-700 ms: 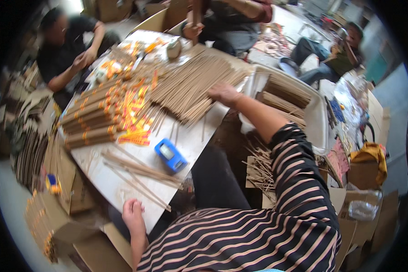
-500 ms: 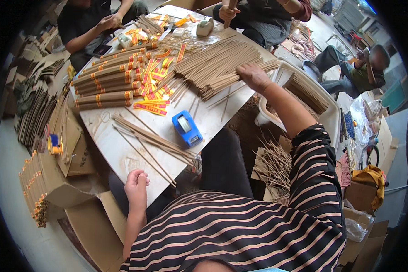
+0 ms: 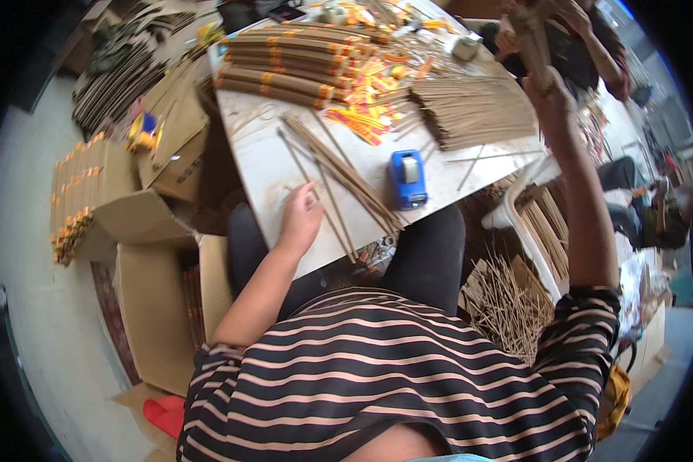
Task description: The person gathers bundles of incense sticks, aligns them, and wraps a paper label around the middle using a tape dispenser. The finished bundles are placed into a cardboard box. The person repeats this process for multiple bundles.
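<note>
My right hand (image 3: 553, 96) is raised past the table's far right edge, closed around the lower end of a blurred bundle of brown incense sticks (image 3: 533, 38). A co-worker's hand (image 3: 507, 40) is at the other end of that bundle. Over the near left of the table, my left hand (image 3: 300, 222) is loosely curled with nothing visible in it. Its fingertips are beside a few loose incense sticks (image 3: 339, 165). A blue tape dispenser (image 3: 408, 181) stands right of these. Beyond it lies a wide layer of incense sticks (image 3: 473, 112).
Labelled bundles (image 3: 277, 65) are stacked at the table's far left, beside scattered red and yellow paper labels (image 3: 369, 96). A white bin (image 3: 508, 212) with sticks stands to the right, above a heap of broken sticks (image 3: 504, 308). An open cardboard box (image 3: 154, 308) is at my left.
My right hand has left the layer of sticks and risen toward the co-worker, onto the bundle. My left hand has moved forward over the table. The view has shifted.
</note>
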Motion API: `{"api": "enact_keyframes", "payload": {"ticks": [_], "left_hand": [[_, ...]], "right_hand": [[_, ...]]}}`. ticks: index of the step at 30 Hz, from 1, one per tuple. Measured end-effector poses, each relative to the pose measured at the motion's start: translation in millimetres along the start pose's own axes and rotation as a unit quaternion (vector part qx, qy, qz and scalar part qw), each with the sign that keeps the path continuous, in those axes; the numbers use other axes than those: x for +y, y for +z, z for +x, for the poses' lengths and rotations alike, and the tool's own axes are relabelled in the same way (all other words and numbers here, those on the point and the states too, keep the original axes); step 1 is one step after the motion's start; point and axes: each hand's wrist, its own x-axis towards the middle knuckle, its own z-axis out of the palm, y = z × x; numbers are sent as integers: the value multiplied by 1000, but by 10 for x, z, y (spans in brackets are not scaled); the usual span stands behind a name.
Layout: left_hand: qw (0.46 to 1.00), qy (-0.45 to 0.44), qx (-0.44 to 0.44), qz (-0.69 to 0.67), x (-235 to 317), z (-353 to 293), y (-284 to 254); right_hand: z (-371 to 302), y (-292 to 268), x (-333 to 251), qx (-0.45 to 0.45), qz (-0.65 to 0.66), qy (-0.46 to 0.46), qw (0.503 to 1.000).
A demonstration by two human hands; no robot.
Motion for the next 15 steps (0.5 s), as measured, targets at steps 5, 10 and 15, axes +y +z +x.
{"api": "enact_keyframes", "payload": {"ticks": [5, 10, 15], "left_hand": [[990, -54, -105, -82, 214, 242, 83], [970, -7, -29, -241, 407, 237, -110], [917, 191, -47, -347, 1225, 43, -846]], "right_hand": [[177, -251, -955, -55, 143, 39, 987], [20, -60, -1776, -166, 411, 44, 896], [-290, 542, -2348, -235, 548, 31, 802]]}}
